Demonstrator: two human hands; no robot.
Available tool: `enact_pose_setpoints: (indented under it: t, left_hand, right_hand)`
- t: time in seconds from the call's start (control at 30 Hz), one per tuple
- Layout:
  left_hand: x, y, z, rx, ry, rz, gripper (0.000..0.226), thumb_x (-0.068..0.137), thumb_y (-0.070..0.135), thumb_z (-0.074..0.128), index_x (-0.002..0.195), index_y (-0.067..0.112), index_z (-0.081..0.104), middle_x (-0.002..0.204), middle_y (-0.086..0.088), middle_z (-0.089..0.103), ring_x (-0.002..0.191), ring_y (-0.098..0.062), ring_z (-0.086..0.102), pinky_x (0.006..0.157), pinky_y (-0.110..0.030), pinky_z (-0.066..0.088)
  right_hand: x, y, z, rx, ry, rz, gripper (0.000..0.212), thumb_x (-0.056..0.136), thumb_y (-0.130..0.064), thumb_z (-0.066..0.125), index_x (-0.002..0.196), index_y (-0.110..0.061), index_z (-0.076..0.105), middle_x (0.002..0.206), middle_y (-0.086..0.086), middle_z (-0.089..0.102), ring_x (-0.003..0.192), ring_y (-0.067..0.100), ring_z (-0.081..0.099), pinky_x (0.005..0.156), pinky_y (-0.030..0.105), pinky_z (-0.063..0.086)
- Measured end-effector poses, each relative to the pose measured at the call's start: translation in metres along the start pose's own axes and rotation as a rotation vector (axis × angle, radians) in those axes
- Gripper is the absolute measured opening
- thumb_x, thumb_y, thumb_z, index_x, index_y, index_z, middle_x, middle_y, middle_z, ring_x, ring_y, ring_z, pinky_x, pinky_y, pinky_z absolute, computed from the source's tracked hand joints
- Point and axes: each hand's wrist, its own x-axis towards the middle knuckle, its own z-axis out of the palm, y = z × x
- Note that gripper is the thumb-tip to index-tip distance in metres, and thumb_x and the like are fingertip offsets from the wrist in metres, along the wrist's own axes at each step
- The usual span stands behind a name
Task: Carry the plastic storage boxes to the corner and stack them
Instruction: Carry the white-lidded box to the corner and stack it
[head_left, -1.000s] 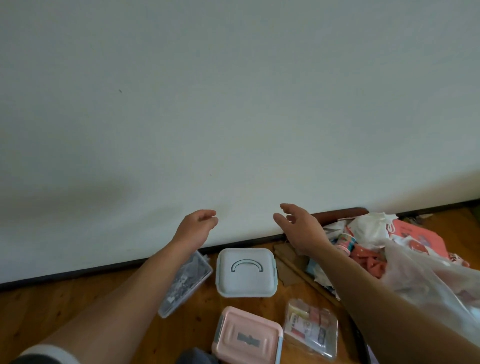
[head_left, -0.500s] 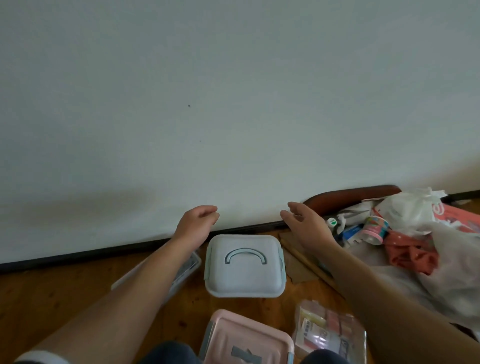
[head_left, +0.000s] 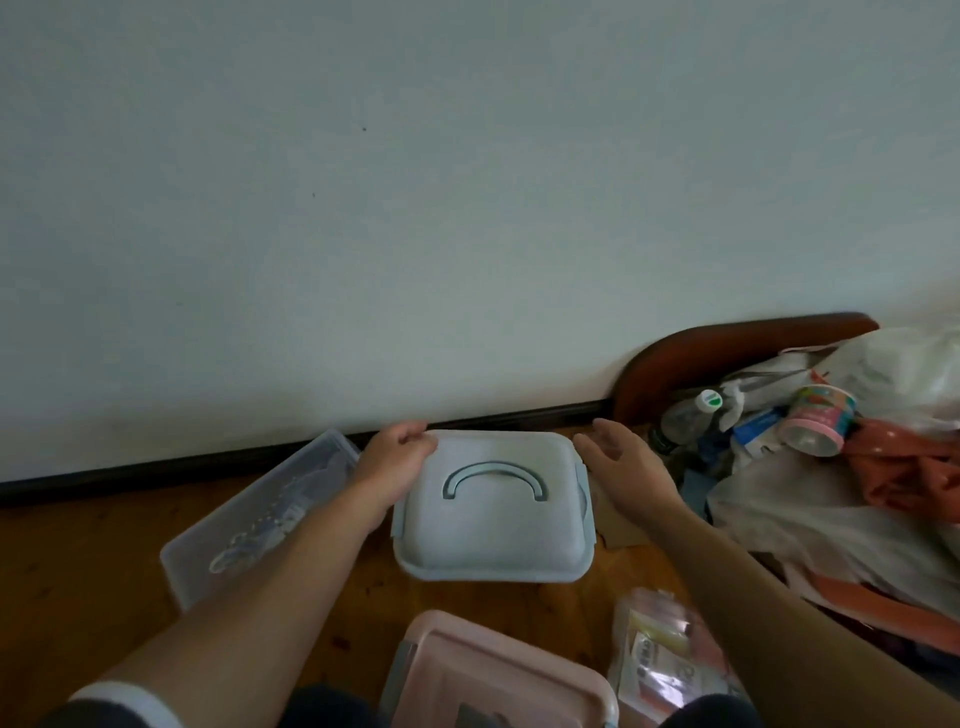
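My left hand (head_left: 392, 457) curled on the far-left corner of the blue box (head_left: 493, 512) on the floor by the wall, my right hand (head_left: 623, 462) spread at its right side, touching unclear; clear box (head_left: 249, 514) left, pink box (head_left: 498, 675) nearer, clutter pile (head_left: 831, 467) right; both hands lower and closer than before
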Motion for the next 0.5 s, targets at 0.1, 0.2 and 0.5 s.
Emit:
enact_pose_setpoints:
  t: [0.1, 0.2, 0.5]
  left_hand:
    - [0.013, -0.019, 0.007, 0.045, -0.021, -0.004, 0.047, 0.088, 0.028, 0.062, 0.134, 0.019, 0.055, 0.133, -0.001, 0.058, 0.107, -0.01, 0.051, 0.084, -0.022, 0.035]
    - [0.024, -0.039, 0.012, 0.141, -0.051, -0.027, 0.054, 0.089, 0.034, 0.06, 0.14, 0.021, 0.046, 0.141, -0.001, 0.05, 0.122, -0.017, 0.049, 0.09, -0.027, 0.034]
    - [0.038, -0.069, 0.024, 0.365, -0.053, -0.078, 0.072, 0.085, 0.05, 0.061, 0.146, 0.022, 0.035, 0.147, -0.005, 0.038, 0.13, -0.027, 0.042, 0.099, -0.042, 0.039]
  right_hand:
    - [0.009, 0.02, 0.022, -0.033, -0.013, 0.02, 0.066, 0.091, -0.061, 0.048, 0.147, -0.026, 0.036, 0.148, 0.0, 0.044, 0.129, 0.021, 0.047, 0.1, 0.041, 0.041]
    - [0.019, 0.038, 0.043, -0.048, -0.034, 0.058, 0.069, 0.091, -0.061, 0.046, 0.148, -0.024, 0.034, 0.151, 0.001, 0.039, 0.133, 0.023, 0.043, 0.106, 0.046, 0.04]
    - [0.03, 0.077, 0.071, 0.022, -0.017, 0.159, 0.075, 0.089, -0.063, 0.048, 0.15, -0.025, 0.029, 0.154, 0.003, 0.034, 0.136, 0.026, 0.038, 0.104, 0.048, 0.039]
